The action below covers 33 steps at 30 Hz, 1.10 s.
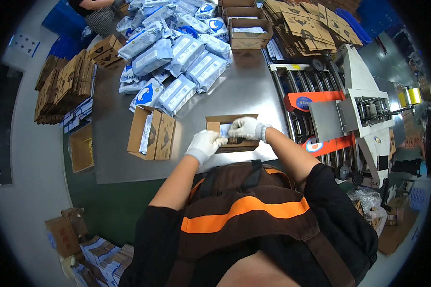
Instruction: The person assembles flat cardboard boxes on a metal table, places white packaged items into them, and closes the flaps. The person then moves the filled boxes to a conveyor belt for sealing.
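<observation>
At far left, folded cartons [67, 91] stand stacked beside the surface [115, 165]. Next, an open box [164, 138] holds a pale packet [147, 134]; a heap of blue-and-white packets [177, 52] lies behind it. The left hand [207, 145], gloved in white, has its fingers drawn close together at the near-left side of a second box [244, 145], which sits upright on the surface before the person. The right hand [246, 129], likewise gloved, reaches over that box's opening, fingers narrowed; whether either hand grips anything cannot be told. Something pale and blue shows inside. To the right stands a roller machine [364, 110]. Judged from this position, good practice is to steady the near wall with the left hand, settle the contents below the rim with the right, and keep the flaps uncreased.
</observation>
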Motion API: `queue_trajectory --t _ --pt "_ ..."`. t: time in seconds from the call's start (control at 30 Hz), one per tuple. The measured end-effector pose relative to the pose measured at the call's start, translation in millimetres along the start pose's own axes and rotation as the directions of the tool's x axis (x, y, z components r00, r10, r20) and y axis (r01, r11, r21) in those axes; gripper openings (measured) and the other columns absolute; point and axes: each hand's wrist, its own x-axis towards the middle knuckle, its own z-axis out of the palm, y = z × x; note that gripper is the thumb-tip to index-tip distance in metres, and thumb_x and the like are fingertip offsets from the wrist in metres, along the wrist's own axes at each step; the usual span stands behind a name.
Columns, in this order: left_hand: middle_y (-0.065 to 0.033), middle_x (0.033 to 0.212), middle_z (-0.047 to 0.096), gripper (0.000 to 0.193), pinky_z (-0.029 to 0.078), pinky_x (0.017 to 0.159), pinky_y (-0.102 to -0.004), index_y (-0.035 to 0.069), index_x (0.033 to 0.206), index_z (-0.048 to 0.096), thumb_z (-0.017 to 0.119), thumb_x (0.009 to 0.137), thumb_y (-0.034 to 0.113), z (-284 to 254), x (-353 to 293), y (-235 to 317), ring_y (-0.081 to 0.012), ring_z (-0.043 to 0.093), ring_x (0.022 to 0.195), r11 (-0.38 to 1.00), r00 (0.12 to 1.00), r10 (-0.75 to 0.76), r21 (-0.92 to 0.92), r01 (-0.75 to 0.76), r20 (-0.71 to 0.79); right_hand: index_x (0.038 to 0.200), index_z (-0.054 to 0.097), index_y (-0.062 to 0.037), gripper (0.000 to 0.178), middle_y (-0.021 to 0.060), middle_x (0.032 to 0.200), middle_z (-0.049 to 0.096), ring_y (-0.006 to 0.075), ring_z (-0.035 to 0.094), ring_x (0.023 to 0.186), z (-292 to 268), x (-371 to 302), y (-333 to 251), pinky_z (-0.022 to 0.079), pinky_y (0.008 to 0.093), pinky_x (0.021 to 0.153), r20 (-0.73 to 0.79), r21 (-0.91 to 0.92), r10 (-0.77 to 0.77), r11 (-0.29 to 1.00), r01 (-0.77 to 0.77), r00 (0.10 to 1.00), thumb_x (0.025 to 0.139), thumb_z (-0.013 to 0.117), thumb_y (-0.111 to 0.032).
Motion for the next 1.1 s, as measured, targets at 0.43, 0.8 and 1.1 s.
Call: queue_trajectory --t 0.43,0.8,1.1 --pt "-0.0243 0.122 0.063 0.087 0.061 0.086 -0.0350 -0.008 0.136 0.036 0.092 0.077 0.021 107 29 -6 -0.0268 0.068 0.106 0.455 0.918 -0.394 -0.857 0.243 0.050 0.158 0.028 -0.0015 0.103 0.0239 0.164 0.027 0.0398 0.026 0.153 69 -83 17 0.019 0.0527 0.125 -0.303 -0.841 -0.144 0.505 -0.193 0.942 0.076 0.080 -0.036" --pt "-0.0235 0.124 0.059 0.085 0.058 0.089 -0.0433 -0.001 0.153 0.026 0.077 0.088 0.020 149 134 139 -0.0318 0.065 0.109 0.586 0.953 0.020 -0.776 0.233 0.301 0.149 0.047 -0.0119 0.068 0.0154 0.156 0.043 0.0399 0.029 0.150 -51 -159 82 0.021 0.0564 0.124 -0.786 -0.615 -0.110 0.245 -0.750 0.608 0.084 0.069 -0.019" --pt "-0.0212 0.135 0.058 0.070 0.051 0.100 -0.0481 -0.001 0.139 0.053 0.084 0.079 0.018 -77 -37 -125 -0.0379 0.063 0.117 0.800 0.567 -0.541 -0.171 0.576 -0.622 0.134 0.064 -0.0113 0.049 0.0186 0.142 0.059 0.0457 0.045 0.139 63 -141 66 0.038 0.0497 0.116 -0.653 -0.156 0.159 0.928 -0.337 0.741 0.087 0.069 -0.028"
